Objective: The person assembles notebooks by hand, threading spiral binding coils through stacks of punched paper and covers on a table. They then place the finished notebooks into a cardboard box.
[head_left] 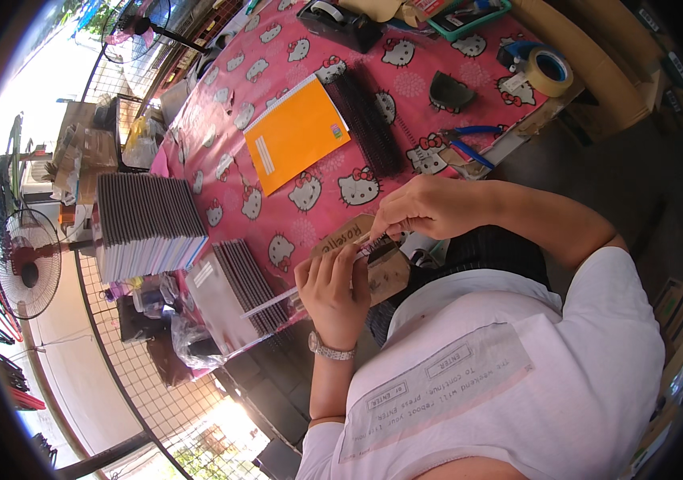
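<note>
My left hand point(335, 282), with a watch point(329, 349) on its wrist, is closed on a thin pale thing point(271, 302). This thing is seen edge-on, like a booklet or stack of sheets, and sticks out past the hand to the left. The fingertips of my right hand point(421, 210) are pinched together at its other end. What they pinch is too small to make out. Beneath both hands lies a brown board point(390, 274) with handwriting, at the table's near edge. Beyond them are an orange notebook point(297, 140) and a bundle of black binding coils point(367, 124).
Blue-handled pliers point(472, 150) lie near the table's right corner, by a tape roll point(549, 72) and a dark green piece point(451, 92). A tape dispenser point(340, 24) and teal tray point(471, 26) stand farther back. Two stacks of coil-bound notebooks point(153, 228) occupy the left side of the pink tablecloth point(309, 220).
</note>
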### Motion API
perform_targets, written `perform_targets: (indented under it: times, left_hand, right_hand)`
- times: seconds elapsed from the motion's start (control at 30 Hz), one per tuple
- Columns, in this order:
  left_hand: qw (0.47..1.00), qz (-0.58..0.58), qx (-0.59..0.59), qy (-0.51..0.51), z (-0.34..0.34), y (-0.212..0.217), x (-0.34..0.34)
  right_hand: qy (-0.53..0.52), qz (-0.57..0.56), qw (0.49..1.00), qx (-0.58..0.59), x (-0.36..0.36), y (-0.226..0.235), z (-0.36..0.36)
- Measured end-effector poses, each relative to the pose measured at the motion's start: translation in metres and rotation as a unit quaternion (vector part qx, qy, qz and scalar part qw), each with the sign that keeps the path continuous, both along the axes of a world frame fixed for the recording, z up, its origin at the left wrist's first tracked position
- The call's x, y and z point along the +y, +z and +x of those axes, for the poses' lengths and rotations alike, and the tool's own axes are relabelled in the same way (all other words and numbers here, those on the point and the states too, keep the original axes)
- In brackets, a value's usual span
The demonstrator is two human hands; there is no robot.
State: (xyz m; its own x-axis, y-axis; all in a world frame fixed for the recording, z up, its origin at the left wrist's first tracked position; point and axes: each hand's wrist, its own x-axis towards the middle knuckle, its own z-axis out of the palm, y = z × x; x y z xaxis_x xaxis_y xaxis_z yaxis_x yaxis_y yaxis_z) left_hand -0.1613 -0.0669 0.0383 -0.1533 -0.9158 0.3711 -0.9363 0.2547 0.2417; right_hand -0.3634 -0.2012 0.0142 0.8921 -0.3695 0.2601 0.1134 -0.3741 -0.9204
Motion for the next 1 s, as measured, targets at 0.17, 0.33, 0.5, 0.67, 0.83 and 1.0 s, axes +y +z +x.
perform_targets:
  times: [0.17, 0.33, 0.5, 0.67, 0.83, 1.0]
  left_hand:
    - [1.000, -0.012, -0.005, 0.003, -0.001, -0.006, 0.000]
    - [0.999, 0.004, -0.048, -0.003, -0.005, -0.001, -0.002]
    - [0.999, 0.013, -0.035, -0.005, -0.004, -0.001, -0.001]
    - [1.000, 0.007, -0.018, 0.003, 0.002, -0.006, 0.004]
    - [0.999, -0.020, -0.024, -0.022, 0.004, -0.015, 0.008]
    - [0.998, -0.041, 0.010, -0.040, 0.006, -0.019, 0.011]
  right_hand:
    - [-0.056, -0.028, 0.997, 0.037, 0.015, 0.011, 0.002]
    - [-0.121, -0.235, 0.963, 0.050, 0.025, 0.023, 0.002]
    - [-0.153, -0.234, 0.958, 0.065, 0.033, 0.030, 0.007]
    - [-0.349, 0.140, 0.918, 0.125, -0.054, -0.022, 0.007]
    - [-0.608, -0.243, 0.577, 0.488, -0.107, -0.121, -0.011]
    - [-0.490, -0.253, 0.659, 0.511, -0.135, -0.103, -0.016]
